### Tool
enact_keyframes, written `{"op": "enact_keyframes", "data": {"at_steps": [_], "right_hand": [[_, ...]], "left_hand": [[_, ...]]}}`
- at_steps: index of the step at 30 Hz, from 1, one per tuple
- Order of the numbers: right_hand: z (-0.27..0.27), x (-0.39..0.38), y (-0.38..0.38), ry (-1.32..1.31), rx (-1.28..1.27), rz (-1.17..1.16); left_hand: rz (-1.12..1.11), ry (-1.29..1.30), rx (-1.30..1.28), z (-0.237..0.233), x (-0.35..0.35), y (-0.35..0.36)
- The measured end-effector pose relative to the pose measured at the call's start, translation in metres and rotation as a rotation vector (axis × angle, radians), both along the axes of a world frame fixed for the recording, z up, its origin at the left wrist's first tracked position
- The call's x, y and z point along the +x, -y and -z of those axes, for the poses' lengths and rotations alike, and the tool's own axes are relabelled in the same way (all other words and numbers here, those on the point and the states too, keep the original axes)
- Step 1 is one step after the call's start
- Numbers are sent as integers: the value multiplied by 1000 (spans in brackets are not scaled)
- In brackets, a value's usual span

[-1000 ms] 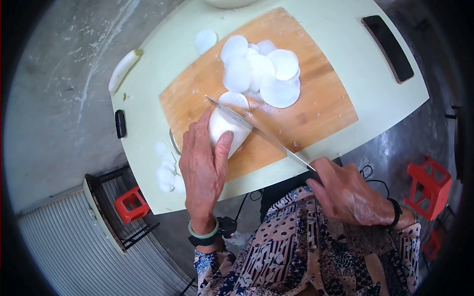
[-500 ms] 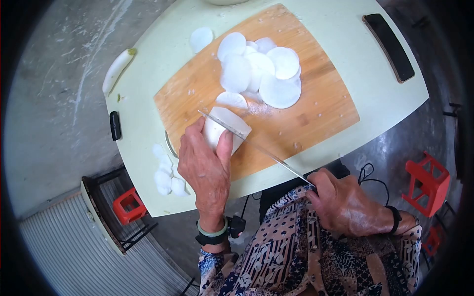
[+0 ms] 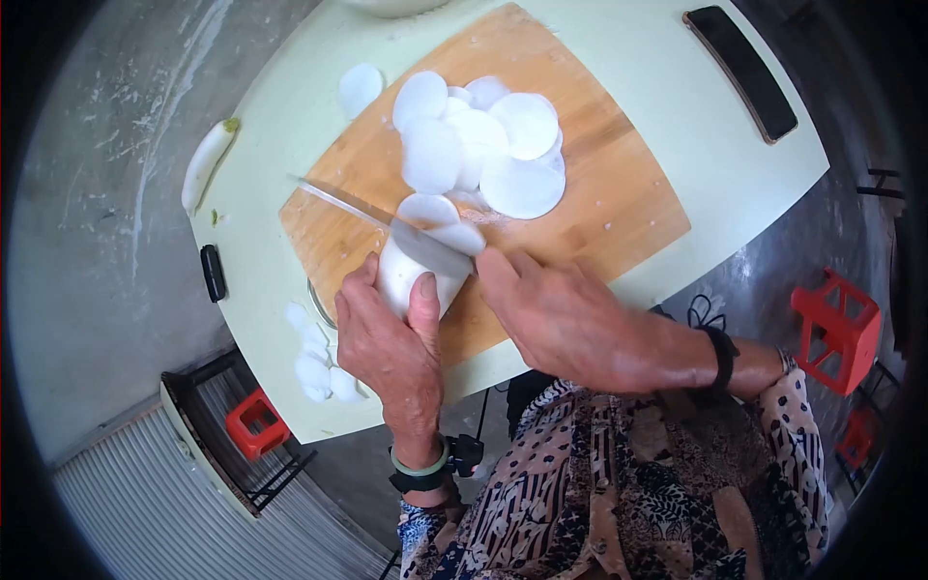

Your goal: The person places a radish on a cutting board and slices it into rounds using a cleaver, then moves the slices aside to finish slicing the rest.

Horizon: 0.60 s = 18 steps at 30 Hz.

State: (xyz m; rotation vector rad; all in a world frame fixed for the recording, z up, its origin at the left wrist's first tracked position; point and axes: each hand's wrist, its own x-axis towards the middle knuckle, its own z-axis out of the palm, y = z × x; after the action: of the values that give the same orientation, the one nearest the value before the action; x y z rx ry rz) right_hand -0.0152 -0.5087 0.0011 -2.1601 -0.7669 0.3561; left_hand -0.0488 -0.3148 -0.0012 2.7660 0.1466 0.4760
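My left hand grips a thick piece of white radish at the near left of the wooden cutting board. A knife with a long blade lies across the far face of the radish, its tip pointing to the upper left. My right hand is closed round its handle, which the fingers hide. One thin slice leans off the blade's far side. Beyond it several round white slices lie in an overlapping pile on the board.
On the pale green table, a slice lies left of the board and peelings at the near left. A whole radish, a small black object and a black phone-like object sit at its edges. Red stools stand below.
My right hand has moved forward and left, pushing the knife across the radish, with its tip now farther out. A thin slice has come away at the blade. The view has shifted slightly.
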Motion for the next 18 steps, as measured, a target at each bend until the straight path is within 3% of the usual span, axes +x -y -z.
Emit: {"op": "enact_keyframes", "data": {"at_steps": [5, 10, 18], "right_hand": [[-10, -5, 17, -22, 43, -12], [-35, -12, 38, -197, -141, -44], [-35, 3, 25, 61, -194, -59]], "left_hand": [[1, -3, -10, -2, 6, -4], [10, 19, -12, -2, 4, -9], [-32, -70, -41, -2, -7, -13]]}}
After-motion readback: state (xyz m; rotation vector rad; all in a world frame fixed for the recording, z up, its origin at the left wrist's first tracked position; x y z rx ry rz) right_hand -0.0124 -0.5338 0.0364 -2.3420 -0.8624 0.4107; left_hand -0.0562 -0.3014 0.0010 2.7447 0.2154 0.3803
